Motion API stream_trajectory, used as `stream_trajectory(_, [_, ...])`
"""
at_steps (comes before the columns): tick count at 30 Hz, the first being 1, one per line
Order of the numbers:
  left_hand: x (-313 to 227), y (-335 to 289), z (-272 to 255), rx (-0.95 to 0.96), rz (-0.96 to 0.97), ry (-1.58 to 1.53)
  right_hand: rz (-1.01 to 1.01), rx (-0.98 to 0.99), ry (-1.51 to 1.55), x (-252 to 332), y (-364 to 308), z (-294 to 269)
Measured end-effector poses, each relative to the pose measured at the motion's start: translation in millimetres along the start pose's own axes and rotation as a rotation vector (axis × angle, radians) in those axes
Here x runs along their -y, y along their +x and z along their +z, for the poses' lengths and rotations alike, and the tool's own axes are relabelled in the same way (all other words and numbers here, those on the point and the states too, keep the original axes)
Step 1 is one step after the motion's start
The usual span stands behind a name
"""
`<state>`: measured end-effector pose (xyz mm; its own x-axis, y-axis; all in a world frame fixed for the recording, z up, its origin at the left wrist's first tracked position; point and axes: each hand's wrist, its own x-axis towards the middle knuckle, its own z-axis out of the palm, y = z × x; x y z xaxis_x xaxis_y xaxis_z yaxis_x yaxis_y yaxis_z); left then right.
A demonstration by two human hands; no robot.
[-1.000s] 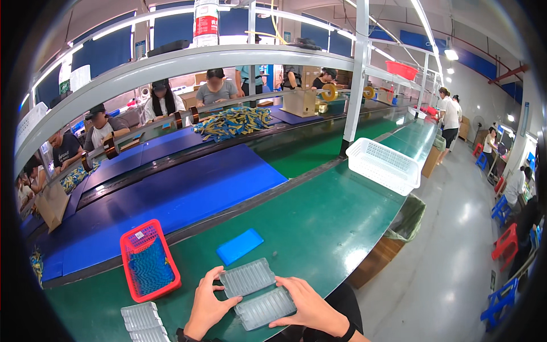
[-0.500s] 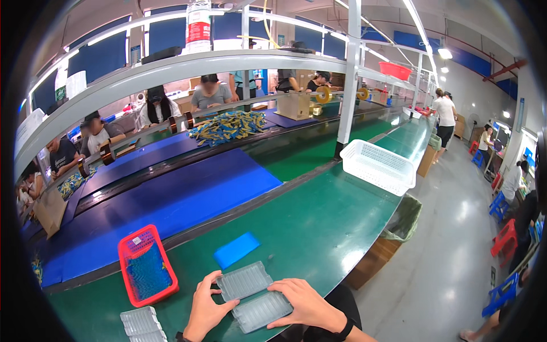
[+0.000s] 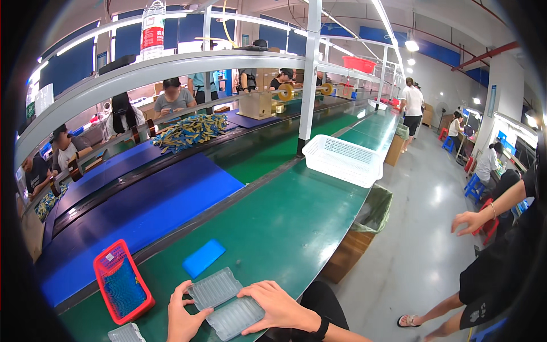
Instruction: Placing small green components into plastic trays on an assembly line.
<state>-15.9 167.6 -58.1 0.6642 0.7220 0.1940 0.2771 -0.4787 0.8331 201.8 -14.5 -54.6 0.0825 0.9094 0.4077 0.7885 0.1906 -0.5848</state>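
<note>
A clear ribbed plastic case (image 3: pixel 216 289) lies open at the near edge of the green bench, its two halves side by side. My left hand (image 3: pixel 185 318) grips its left side, with thumb and fingers at the edges. My right hand (image 3: pixel 279 308) is closed over the right side of the nearer half. Just beyond the case lies a flat blue piece (image 3: pixel 204 258). To the left stands a red basket (image 3: pixel 138 310) holding many small blue pieces. Another clear plastic case (image 3: pixel 126 333) is partly cut off at the lower edge.
A white perforated basket (image 3: pixel 342 162) stands farther along the bench (image 3: pixel 273 211). Beside the bench are a lined bin (image 3: pixel 376 211) and a cardboard box (image 3: pixel 345 256). At right, a person's hand (image 3: pixel 470 221) hangs over the aisle. Blue-yellow pieces (image 3: pixel 191 131) are heaped across the line.
The view has swung right, so the scene sits farther left. A person has come into view at the right. Both my hands keep their hold on the open case.
</note>
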Motion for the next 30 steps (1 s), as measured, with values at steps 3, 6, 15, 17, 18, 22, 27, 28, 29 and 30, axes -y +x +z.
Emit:
stream_trajectory(3, [-1,0,-1,0.006,0.007,-0.015,-0.003,-0.004,0.003,-1,-1,0])
stream_trajectory(6, [-5,0,-4,0.031,-0.025,-0.027,-0.008,0.009,-0.011,0,-2,-1])
stream_trajectory(15, [-18,-1,-8,0.097,-0.025,-0.13,0.035,-0.023,0.092,16,-6,-24])
stream_trajectory(17, [-13,-9,-15,0.026,-0.061,-0.198,-0.252,0.717,-0.382,61,30,-71])
stream_trajectory(18, [-14,-9,-14,-0.011,-0.054,-0.29,-0.104,0.602,-0.345,67,29,-57])
stream_trajectory(22, [-25,-2,-12,-0.426,0.025,-0.381,0.039,-0.347,-0.259,-27,-64,-25])
stream_trajectory(27, [-34,2,-17,-0.657,0.075,-0.507,0.183,-0.621,0.129,-29,-101,5])
stream_trajectory(28, [-34,1,-18,-0.651,0.101,-0.52,0.239,-0.603,0.184,-29,-106,13])
stream_trajectory(29, [-35,0,-19,-0.642,0.127,-0.534,0.296,-0.587,0.234,-30,-111,20])
stream_trajectory(30, [-35,-1,-19,-0.626,0.123,-0.556,0.354,-0.571,0.285,-31,-117,28])
